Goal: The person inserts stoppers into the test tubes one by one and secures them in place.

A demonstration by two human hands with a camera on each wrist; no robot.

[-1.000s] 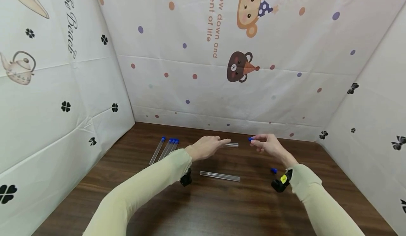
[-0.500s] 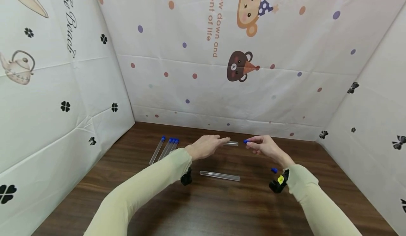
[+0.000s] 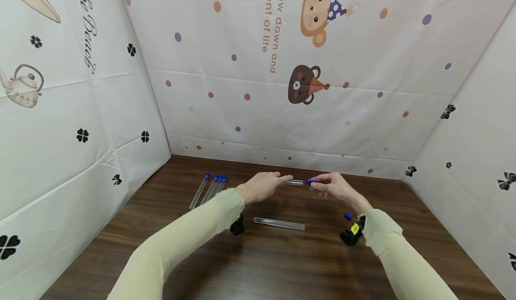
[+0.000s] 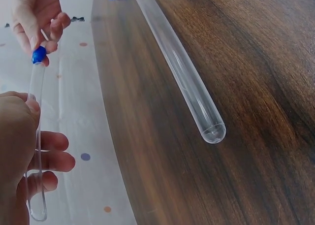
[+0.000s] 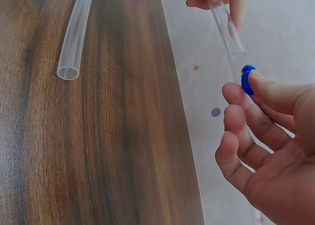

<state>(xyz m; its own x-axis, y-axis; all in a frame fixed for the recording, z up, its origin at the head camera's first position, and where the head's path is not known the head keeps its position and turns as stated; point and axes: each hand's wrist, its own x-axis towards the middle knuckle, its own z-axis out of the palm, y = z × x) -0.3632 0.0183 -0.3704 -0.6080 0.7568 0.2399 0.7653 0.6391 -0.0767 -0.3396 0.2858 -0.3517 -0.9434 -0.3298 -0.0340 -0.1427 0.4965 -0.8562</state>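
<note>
My left hand (image 3: 260, 187) holds a clear test tube (image 3: 296, 182) between thumb and fingers, its open mouth pointing right. In the right wrist view the rim of that test tube (image 5: 237, 56) faces a blue cap (image 5: 247, 80). Thumb and index finger of my right hand (image 3: 337, 187) pinch this cap (image 3: 309, 182). A small gap separates cap and rim in the right wrist view. On the table in front of the hands lies another clear test tube (image 3: 279, 223) without a cap. A second blue cap (image 3: 348, 216) rests right of it, near my right wrist.
Several test tubes with blue caps (image 3: 216, 179) lie side by side at the left, partly behind my left sleeve (image 3: 193, 233). They are on a dark wooden table (image 3: 258, 264). Patterned white cloth walls (image 3: 242, 112) rise at the back and both sides.
My right hand has moved left with the blue cap, closer to the mouth of the test tube. My left hand has stayed nearly still, still holding the tube.
</note>
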